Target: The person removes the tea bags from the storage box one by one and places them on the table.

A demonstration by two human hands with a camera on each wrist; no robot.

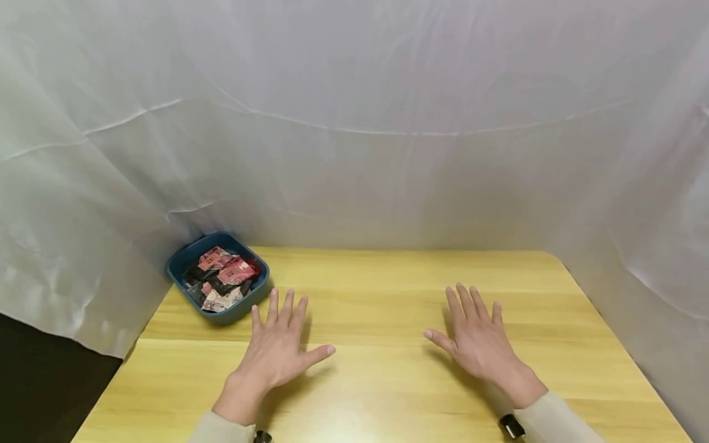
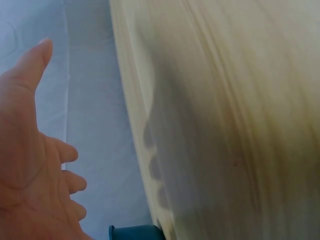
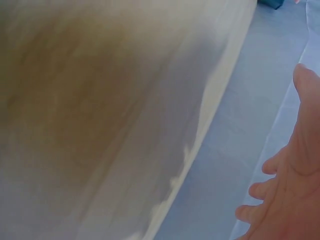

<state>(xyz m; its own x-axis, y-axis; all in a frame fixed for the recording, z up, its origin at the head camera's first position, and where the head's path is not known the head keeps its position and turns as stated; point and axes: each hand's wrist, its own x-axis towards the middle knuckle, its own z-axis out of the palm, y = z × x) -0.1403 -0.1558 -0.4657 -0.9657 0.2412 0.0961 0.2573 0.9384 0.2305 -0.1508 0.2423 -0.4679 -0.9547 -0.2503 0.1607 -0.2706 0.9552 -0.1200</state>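
My left hand (image 1: 275, 352) hovers palm down over the wooden table, fingers spread and nothing held. Its fingertips come close to the near right corner of a blue square bin (image 1: 226, 317). Inside the bin lie several small packets (image 1: 236, 271) in pink, red, black and pale wrapping. On the other side my right hand (image 1: 480, 346) is likewise spread and empty above the tabletop. In the left wrist view, the palm and straight thumb of the left hand (image 2: 25, 150) show, with the bin's rim (image 2: 135, 232) at the bottom.
The yellow wood-grain table (image 1: 382, 307) has a rounded far right corner. Pale satin-like curtains (image 1: 354, 172) hang behind it and along both sides. A dark area (image 1: 44, 381) lies below the left curtain. Each wrist wears a black strap.
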